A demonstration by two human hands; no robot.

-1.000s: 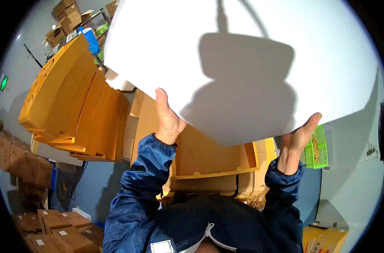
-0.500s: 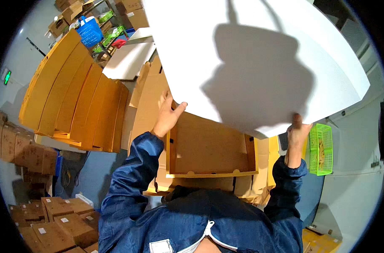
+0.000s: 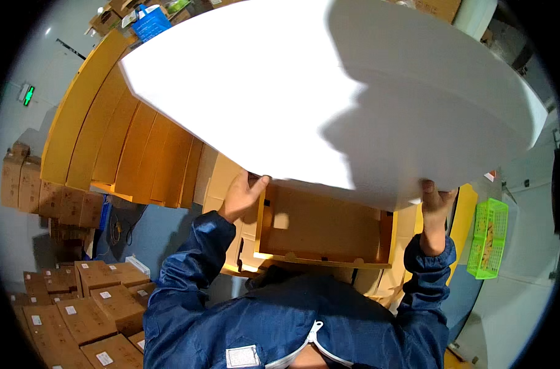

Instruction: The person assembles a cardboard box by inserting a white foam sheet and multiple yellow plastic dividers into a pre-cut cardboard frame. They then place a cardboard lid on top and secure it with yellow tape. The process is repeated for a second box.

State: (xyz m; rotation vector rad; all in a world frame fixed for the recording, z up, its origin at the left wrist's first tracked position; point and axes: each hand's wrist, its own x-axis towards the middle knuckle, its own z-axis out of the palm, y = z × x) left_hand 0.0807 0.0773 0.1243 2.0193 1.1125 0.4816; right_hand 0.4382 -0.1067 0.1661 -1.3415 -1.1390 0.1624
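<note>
A large white panel (image 3: pixel 243 92) is held up in front of me, with a dark shadow across its right half. My left hand (image 3: pixel 242 195) grips its near edge towards the left, thumb on the facing side. My right hand (image 3: pixel 437 206) is closed on the same edge farther right; its fingers behind the panel are hidden. Below lies a shallow yellow-framed tray-like box (image 3: pixel 326 230) with a brown bottom, its far side covered by the panel. Brown cardboard (image 3: pixel 221 178) lies under and beside that box.
Yellow panels (image 3: pixel 114 123) stand in a row at the left. Several cardboard cartons (image 3: pixel 108 307) are stacked at the lower left. A green plastic basket (image 3: pixel 488 240) holding small pieces is at the right. A blue bag (image 3: pixel 149 23) sits at the far left.
The white panel has swung round and shifted left, so it now spans more of the view and partly covers the yellow panels. Both hands keep their grip on its near edge.
</note>
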